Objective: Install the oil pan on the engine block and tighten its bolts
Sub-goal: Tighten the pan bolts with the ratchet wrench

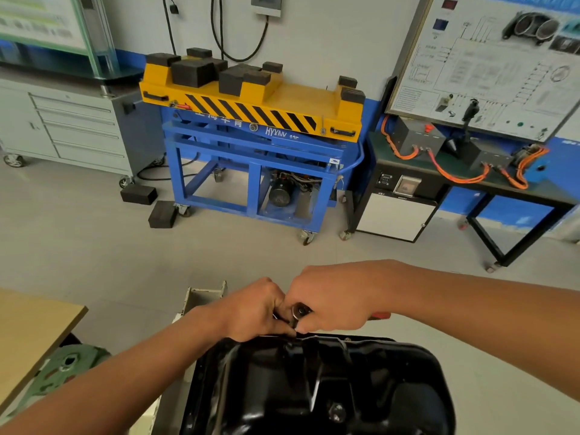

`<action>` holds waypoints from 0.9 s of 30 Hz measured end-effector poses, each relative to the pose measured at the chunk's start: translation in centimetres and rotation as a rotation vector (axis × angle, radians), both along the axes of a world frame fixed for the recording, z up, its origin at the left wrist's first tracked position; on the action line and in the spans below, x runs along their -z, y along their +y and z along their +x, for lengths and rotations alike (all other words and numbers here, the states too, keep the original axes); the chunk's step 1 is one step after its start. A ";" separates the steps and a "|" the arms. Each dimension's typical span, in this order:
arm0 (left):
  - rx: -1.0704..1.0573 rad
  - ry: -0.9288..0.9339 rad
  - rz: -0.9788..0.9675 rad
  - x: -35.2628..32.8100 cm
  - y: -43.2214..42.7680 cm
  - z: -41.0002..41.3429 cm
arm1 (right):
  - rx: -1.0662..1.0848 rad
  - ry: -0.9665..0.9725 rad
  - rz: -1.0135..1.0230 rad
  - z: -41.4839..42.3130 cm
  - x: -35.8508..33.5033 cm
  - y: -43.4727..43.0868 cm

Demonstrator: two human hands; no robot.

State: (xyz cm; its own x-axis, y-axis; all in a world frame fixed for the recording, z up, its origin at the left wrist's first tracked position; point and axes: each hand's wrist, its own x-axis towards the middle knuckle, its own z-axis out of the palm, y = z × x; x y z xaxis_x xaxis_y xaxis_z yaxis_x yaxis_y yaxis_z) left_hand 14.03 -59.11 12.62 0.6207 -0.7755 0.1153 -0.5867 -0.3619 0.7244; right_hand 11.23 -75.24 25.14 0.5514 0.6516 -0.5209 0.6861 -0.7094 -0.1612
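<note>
black oil pan (pixel 314 387) fills the bottom of the view, sump side up. its far flange runs under both hands, and the engine block it should sit on is hidden beneath it.

at that far rim the left hand (pixel 254 309) has its fingers (pixel 277 323) curled, pinching the lower end of a ratchet (pixel 299 310) just under its round steel head. whether a bolt sits below, i cannot tell. right hand (pixel 332 296) is wrapped closed round the ratchet beside the head, and the red handle (pixel 381 316) pokes out past the palm.

by its look the pan is pressed steel under glossy paint: stiff, fairly weighty, slick to bare skin, with a thin flange that might bend or bite. i would take hold at the two long flange edges, not the rounded sump.

as a container the pan is inverted, its hollow facing down and unseen. just beyond the hands stands a pale open-topped box (pixel 204 296), its inside not visible. far left, a grey cabinet (pixel 78 130) has every drawer shut.
</note>
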 end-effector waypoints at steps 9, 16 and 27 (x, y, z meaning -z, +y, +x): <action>-0.138 -0.006 0.092 0.2 -0.5 -0.6 | 0.080 -0.314 -0.087 -0.6 -0.2 -0.3; -0.211 0.023 0.080 -0.1 -0.4 -1.1 | -0.039 -0.384 -0.174 -0.2 -0.8 0.8; -0.222 0.041 0.046 -0.2 0.0 -1.4 | -0.374 -0.472 -0.118 -0.1 0.6 -0.5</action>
